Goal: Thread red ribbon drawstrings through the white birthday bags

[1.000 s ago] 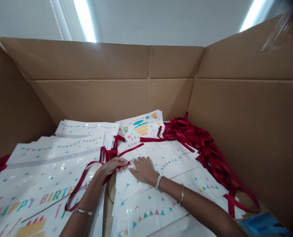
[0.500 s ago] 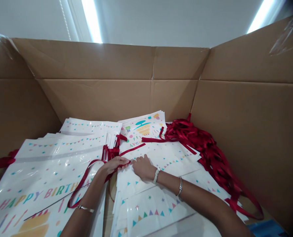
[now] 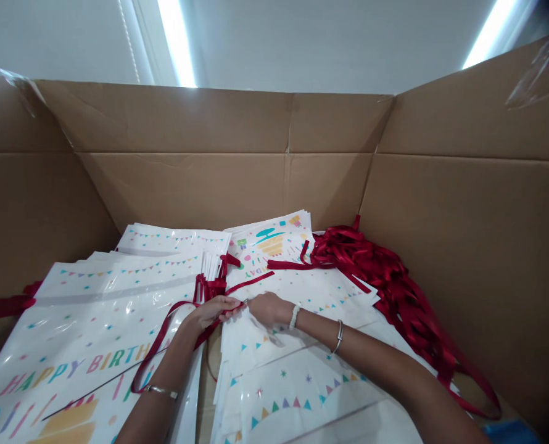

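Note:
My left hand (image 3: 216, 309) is closed on a red ribbon (image 3: 160, 336), which loops down past my wrist over the left stack of printed sheets (image 3: 117, 308). A small metallic piece shows at the ribbon between my two hands. Right beside it, my right hand (image 3: 268, 309) is closed, its fingertips near that piece and mostly hidden. Under my right hand lies the right stack of white printed sheets (image 3: 302, 394). A bunch of red ribbon ends (image 3: 213, 287) hangs at the left stack's inner edge.
Tall cardboard walls (image 3: 210, 185) rise at the back and sides. A large heap of red ribbons (image 3: 385, 271) lies along the right wall. Another red ribbon (image 3: 10, 303) is at the far left. Something blue (image 3: 510, 431) shows at the bottom right.
My right hand has turned slightly, with its fingers now curled down beside my left hand. My left hand keeps its hold on the ribbon. The view has shifted slightly.

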Demonstrator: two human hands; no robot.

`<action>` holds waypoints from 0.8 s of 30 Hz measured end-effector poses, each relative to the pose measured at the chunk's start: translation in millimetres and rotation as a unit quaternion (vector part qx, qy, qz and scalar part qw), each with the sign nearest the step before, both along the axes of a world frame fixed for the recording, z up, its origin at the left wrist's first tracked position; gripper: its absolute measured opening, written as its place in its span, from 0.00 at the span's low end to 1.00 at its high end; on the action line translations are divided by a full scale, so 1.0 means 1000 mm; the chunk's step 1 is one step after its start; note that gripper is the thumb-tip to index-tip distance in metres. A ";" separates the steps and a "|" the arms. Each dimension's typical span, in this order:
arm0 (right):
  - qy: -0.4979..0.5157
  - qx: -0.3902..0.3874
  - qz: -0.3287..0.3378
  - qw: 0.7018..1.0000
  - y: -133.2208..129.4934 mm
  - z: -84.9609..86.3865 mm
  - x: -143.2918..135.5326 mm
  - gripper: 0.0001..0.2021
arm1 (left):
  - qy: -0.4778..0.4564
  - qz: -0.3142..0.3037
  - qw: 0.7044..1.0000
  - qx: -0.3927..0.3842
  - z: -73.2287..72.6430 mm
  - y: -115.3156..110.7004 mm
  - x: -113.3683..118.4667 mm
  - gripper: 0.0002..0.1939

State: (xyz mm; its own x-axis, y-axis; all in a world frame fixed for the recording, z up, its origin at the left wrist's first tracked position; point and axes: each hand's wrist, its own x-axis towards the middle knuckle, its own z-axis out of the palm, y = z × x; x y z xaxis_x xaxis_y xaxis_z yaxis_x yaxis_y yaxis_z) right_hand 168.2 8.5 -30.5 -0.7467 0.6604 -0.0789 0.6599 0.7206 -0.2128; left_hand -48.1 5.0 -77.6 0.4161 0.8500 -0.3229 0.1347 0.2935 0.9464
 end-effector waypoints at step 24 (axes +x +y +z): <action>0.175 -0.155 0.059 0.971 0.017 -0.003 0.019 0.09 | -0.071 0.036 0.997 -0.019 -0.010 0.005 0.000 0.21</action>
State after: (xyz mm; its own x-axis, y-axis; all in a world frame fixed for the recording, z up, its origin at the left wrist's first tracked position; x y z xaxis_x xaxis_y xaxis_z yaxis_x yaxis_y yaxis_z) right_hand 186.9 25.6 -33.6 -0.8329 0.5533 0.0123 0.4244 0.6528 -0.6274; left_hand -48.5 10.0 -87.7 0.3982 0.8680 -0.2968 -0.0228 0.3328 0.9427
